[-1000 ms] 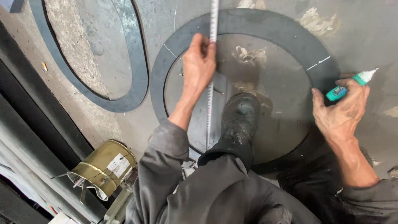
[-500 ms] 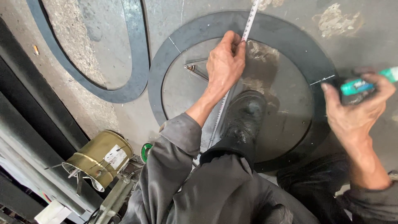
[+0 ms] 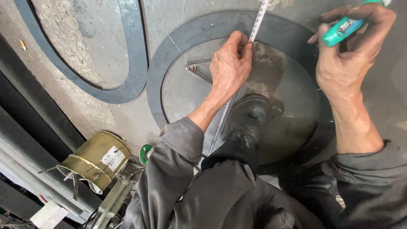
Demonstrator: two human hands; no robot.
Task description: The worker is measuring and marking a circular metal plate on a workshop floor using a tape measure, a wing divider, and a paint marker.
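Observation:
My left hand [image 3: 229, 65] pinches a white measuring tape [image 3: 258, 19] and presses it down across a dark flat metal ring [image 3: 203, 29] lying on the concrete floor. The tape runs from the top edge under my hand toward my black boot [image 3: 248, 121], which stands inside the ring. My right hand [image 3: 345, 51] is raised at the upper right, closed around a green marker [image 3: 341, 29]. A thin chalk line crosses the ring's upper left. A small metal angle piece [image 3: 197, 70] lies inside the ring beside my left hand.
A second dark metal ring [image 3: 131, 63] lies to the left on the rough floor. An olive-gold tin can [image 3: 97, 159] with wire sits at lower left beside dark steel beams [image 3: 34, 140]. A small green round object [image 3: 146, 153] lies near my left sleeve.
The view has come closer. My left hand slid along the tape toward the ring's upper inner edge, and the tape now slants right. My right hand lifted the marker up from the ring's right side.

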